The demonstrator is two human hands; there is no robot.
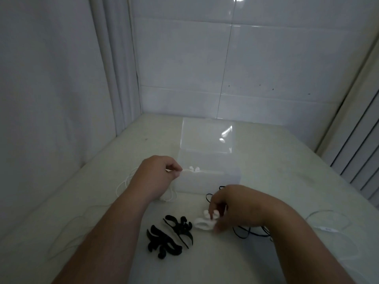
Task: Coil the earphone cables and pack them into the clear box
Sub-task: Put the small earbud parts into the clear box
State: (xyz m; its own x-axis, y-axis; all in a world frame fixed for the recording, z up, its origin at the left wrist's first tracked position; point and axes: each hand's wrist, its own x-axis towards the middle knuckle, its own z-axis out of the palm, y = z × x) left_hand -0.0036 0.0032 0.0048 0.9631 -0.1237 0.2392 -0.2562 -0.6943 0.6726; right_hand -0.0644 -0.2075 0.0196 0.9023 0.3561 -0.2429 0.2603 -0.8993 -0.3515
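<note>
A person stands over a pale counter, both forearms reaching in from the near edge. The left hand (159,171) pinches a white cable (123,184) between thumb and fingers; its loops trail to the left of the hand, and its two white earbuds (194,168) rest at the front rim of the clear box (207,160). The box sits open at mid-counter, lid tilted up behind it.

The right hand (231,208) is closing its fingertips on a small white clip (205,221) near the front edge; motion blur hides the exact grip. Two black clips (170,235) lie just left of it. A black cable (242,232) lies loose under the right wrist, uncoiled.

The white cable looks coiled and awaiting its tie. Next, I judge, the clip must be brought to that coil without letting the loops spring apart.
</note>
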